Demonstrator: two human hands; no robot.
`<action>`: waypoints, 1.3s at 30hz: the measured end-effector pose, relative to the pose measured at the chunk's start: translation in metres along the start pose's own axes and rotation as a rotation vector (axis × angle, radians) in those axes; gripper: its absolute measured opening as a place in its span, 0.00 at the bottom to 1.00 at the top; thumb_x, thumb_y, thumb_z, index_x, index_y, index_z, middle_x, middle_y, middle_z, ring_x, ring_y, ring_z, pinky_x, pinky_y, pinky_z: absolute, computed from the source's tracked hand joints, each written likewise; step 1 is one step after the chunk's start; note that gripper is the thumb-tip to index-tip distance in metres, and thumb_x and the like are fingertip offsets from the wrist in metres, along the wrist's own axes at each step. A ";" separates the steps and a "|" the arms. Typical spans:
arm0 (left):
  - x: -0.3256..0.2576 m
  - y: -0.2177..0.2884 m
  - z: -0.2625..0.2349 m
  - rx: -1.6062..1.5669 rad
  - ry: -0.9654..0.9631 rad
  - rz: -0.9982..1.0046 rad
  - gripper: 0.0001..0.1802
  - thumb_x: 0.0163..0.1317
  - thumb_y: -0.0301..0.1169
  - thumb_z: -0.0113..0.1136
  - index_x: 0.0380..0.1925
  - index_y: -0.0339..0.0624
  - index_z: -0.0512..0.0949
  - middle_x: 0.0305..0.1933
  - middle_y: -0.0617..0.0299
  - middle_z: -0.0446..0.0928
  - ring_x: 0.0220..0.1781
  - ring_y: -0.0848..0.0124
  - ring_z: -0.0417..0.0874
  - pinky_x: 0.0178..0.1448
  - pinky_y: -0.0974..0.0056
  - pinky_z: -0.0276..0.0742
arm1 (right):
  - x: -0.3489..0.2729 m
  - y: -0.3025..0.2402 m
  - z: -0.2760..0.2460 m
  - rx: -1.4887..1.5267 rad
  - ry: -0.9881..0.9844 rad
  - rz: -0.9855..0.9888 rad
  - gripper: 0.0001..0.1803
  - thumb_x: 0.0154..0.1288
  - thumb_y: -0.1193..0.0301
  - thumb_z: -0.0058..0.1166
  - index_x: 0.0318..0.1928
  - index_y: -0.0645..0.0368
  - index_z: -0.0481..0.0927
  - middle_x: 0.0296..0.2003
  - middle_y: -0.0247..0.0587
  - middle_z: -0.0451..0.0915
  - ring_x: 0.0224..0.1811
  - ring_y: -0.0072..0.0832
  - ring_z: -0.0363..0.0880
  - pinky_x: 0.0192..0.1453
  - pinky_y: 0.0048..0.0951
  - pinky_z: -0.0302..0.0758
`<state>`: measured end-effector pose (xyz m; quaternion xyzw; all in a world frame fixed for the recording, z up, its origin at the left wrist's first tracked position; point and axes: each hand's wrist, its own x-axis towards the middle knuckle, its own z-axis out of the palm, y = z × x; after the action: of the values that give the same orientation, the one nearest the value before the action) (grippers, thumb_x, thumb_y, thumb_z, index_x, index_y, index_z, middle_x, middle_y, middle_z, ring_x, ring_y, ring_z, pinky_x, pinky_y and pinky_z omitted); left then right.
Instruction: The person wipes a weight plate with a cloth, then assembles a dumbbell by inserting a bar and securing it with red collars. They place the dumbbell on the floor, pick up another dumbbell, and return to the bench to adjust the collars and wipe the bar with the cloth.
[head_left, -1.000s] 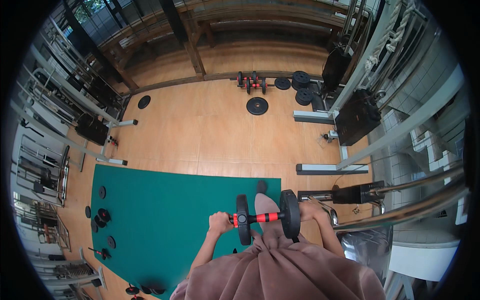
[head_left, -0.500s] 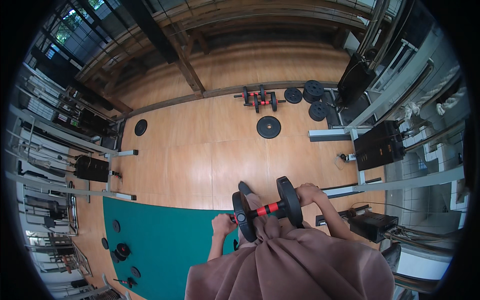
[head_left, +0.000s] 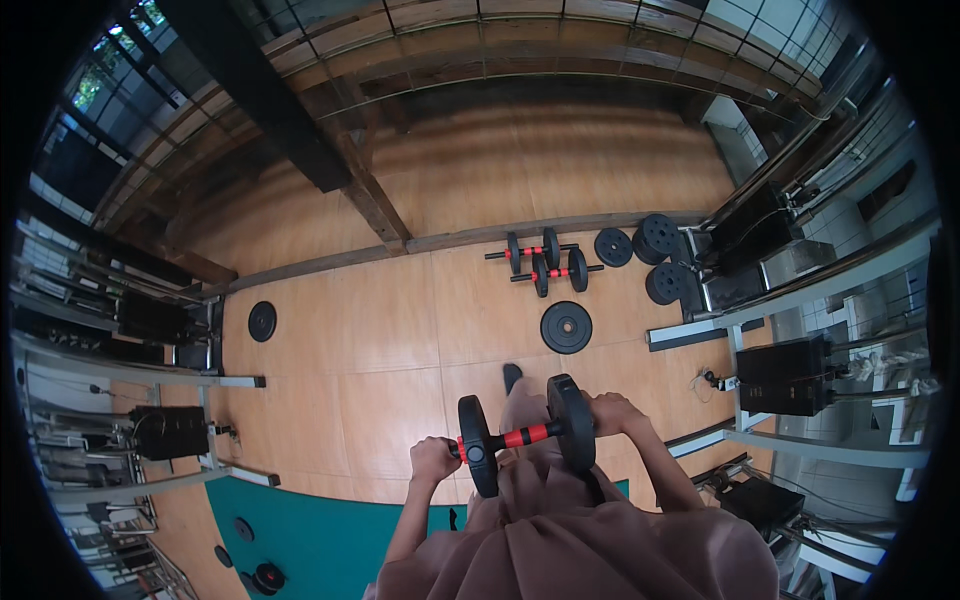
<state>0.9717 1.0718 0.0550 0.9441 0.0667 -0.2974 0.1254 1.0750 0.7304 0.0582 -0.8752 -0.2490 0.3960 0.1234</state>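
A dumbbell (head_left: 528, 436) with black plates and a red-and-black bar hangs level in front of my body, between both hands. My left hand (head_left: 436, 459) is closed round the bar's left end, outside the left plate. At the opposite end, my right hand (head_left: 612, 413) is closed beside the outer face of the right plate, which partly hides its grip. Below the dumbbell show my brown clothing (head_left: 600, 550) and one dark-covered foot (head_left: 512, 375) on the floor.
Ahead on the tiles lie two red-and-black dumbbells (head_left: 545, 262), a large weight plate (head_left: 566, 327) and stacked plates (head_left: 656, 238). Another plate (head_left: 262, 321) rests at the left. Weight machines (head_left: 785, 375) line both sides. A green mat (head_left: 330, 530) with loose plates is near me; a wooden beam (head_left: 400, 247) crosses ahead.
I have moved forward off the green mat's middle, so the floor plates and dumbbells appear nearer. The dumbbell stays between both hands.
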 end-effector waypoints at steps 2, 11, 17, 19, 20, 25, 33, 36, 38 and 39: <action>0.046 -0.021 -0.021 0.015 -0.060 0.016 0.10 0.44 0.42 0.59 0.28 0.61 0.84 0.26 0.56 0.80 0.30 0.57 0.82 0.37 0.56 0.79 | 0.041 -0.003 -0.010 0.000 -0.049 0.038 0.35 0.43 0.59 0.62 0.50 0.61 0.63 0.30 0.54 0.80 0.35 0.50 0.80 0.39 0.47 0.76; 0.294 -0.124 -0.040 0.174 -0.203 0.013 0.12 0.47 0.45 0.58 0.32 0.64 0.84 0.30 0.57 0.81 0.34 0.59 0.83 0.40 0.57 0.79 | 0.285 0.021 -0.024 0.157 0.096 0.014 0.33 0.49 0.57 0.59 0.53 0.55 0.63 0.27 0.48 0.80 0.32 0.47 0.80 0.35 0.48 0.76; 0.478 -0.175 -0.023 0.252 -0.267 -0.085 0.13 0.47 0.47 0.61 0.34 0.62 0.84 0.35 0.59 0.82 0.39 0.60 0.83 0.45 0.59 0.79 | 0.479 0.064 -0.008 -0.086 0.104 0.013 0.30 0.49 0.60 0.59 0.53 0.52 0.65 0.27 0.41 0.80 0.34 0.34 0.81 0.45 0.35 0.67; 0.536 -0.184 -0.015 0.283 -0.247 -0.113 0.14 0.47 0.48 0.61 0.34 0.60 0.84 0.35 0.58 0.82 0.40 0.60 0.83 0.46 0.58 0.78 | 0.541 0.077 -0.010 -0.165 0.076 0.062 0.28 0.51 0.62 0.58 0.53 0.51 0.66 0.28 0.38 0.81 0.35 0.31 0.81 0.47 0.31 0.65; 0.560 -0.191 -0.009 0.278 -0.230 -0.129 0.15 0.48 0.48 0.61 0.34 0.59 0.84 0.36 0.57 0.82 0.41 0.60 0.83 0.47 0.58 0.78 | 0.566 0.083 -0.014 -0.145 0.063 0.079 0.27 0.52 0.62 0.57 0.53 0.50 0.67 0.28 0.37 0.81 0.35 0.30 0.80 0.48 0.30 0.64; 0.671 -0.220 0.031 0.198 -0.172 -0.128 0.18 0.50 0.49 0.59 0.34 0.51 0.83 0.38 0.53 0.81 0.43 0.56 0.82 0.49 0.57 0.77 | 0.674 0.121 -0.025 -0.134 0.107 0.146 0.23 0.57 0.66 0.49 0.54 0.55 0.67 0.34 0.41 0.81 0.40 0.34 0.81 0.48 0.34 0.71; 0.780 -0.224 0.061 0.245 -0.120 -0.055 0.15 0.49 0.44 0.59 0.33 0.49 0.82 0.38 0.52 0.81 0.43 0.58 0.82 0.49 0.59 0.77 | 0.762 0.167 -0.010 -0.439 0.053 0.144 0.24 0.58 0.66 0.51 0.55 0.55 0.67 0.37 0.40 0.81 0.45 0.32 0.79 0.51 0.31 0.68; 0.799 -0.231 0.073 0.244 -0.144 -0.045 0.14 0.50 0.42 0.59 0.34 0.49 0.82 0.40 0.52 0.81 0.44 0.58 0.81 0.50 0.59 0.76 | 0.772 0.177 0.008 -0.482 0.125 0.094 0.22 0.59 0.66 0.49 0.55 0.54 0.68 0.39 0.40 0.80 0.47 0.31 0.77 0.53 0.30 0.66; 0.806 -0.238 0.084 0.257 -0.145 -0.033 0.15 0.51 0.42 0.58 0.34 0.47 0.82 0.40 0.51 0.80 0.44 0.58 0.81 0.50 0.59 0.76 | 0.778 0.180 0.016 -0.442 0.153 0.083 0.21 0.59 0.66 0.49 0.54 0.54 0.69 0.39 0.40 0.80 0.47 0.31 0.77 0.53 0.31 0.67; 0.809 -0.245 0.092 0.263 -0.138 -0.040 0.15 0.51 0.41 0.58 0.35 0.46 0.81 0.41 0.51 0.80 0.44 0.58 0.81 0.51 0.59 0.76 | 0.782 0.181 0.020 -0.415 0.157 0.087 0.20 0.59 0.66 0.49 0.53 0.53 0.69 0.39 0.40 0.80 0.47 0.31 0.77 0.52 0.31 0.69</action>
<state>1.5316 1.3234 -0.5341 0.9282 0.0371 -0.3703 -0.0012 1.5610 0.9953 -0.5238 -0.9198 -0.2769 0.2721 -0.0574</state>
